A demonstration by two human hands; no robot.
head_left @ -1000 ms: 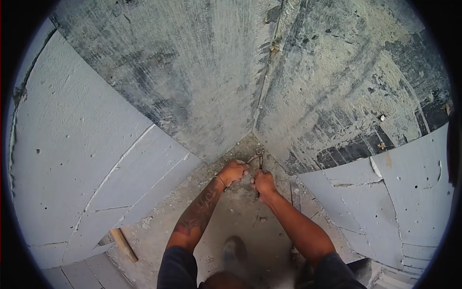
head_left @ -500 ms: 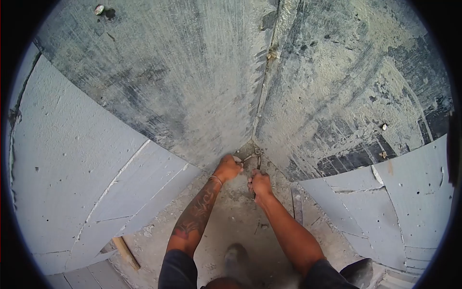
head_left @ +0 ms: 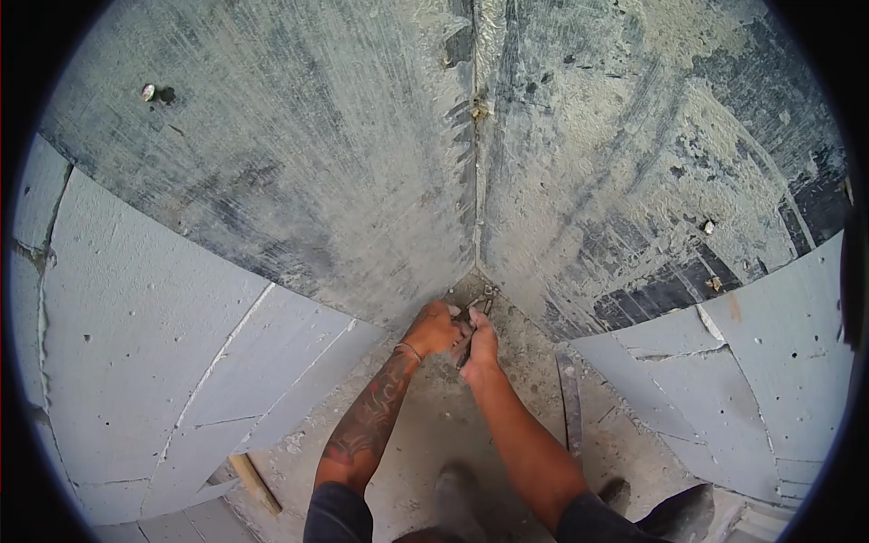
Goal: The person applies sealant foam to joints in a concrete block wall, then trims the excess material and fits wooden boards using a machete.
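Observation:
Down in the corner where two rough walls meet, my two hands work close together. My right hand (head_left: 482, 344) is closed around a dark metal hand tool that looks like pincers (head_left: 467, 347), whose head points to the corner. My left hand (head_left: 436, 328) is curled against the left side of the same tool, its fingers partly hidden. A small round metal piece (head_left: 489, 291) shows at the tool's far end, close to the floor. What the jaws bite on is too small to make out.
Grey-smeared walls (head_left: 344, 181) rise left and right, with pale block courses (head_left: 163, 299) low down. A narrow metal strip (head_left: 570, 398) lies on the dusty floor (head_left: 407, 452) at right. A wooden stick (head_left: 255, 484) is at lower left. A dark shoe (head_left: 679, 514) shows at lower right.
The tool's two arms, spread between my hands before, have come together. My right hand has moved left and slightly up, nearer my left hand. The view has shifted slightly.

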